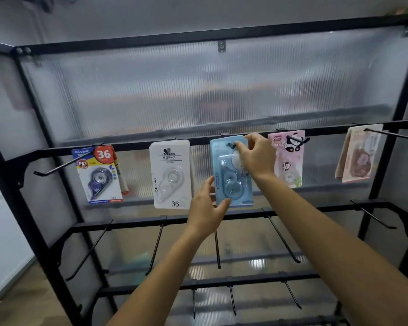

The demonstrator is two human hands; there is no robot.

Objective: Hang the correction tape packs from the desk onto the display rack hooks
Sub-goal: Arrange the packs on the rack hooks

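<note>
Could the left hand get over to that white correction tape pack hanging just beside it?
Probably yes: the white correction tape pack hangs unobstructed right beside the left hand, though that hand currently holds the blue correction tape pack.

Behind the black frame in front of me stands a ribbed, translucent panel (198,90), glowing with soft blurred light from the other side. Above it runs a plain pale grey wall (198,12). Down at my lower left I see a strip of wood-toned floor (21,295) beside a white wall (3,231).
</note>
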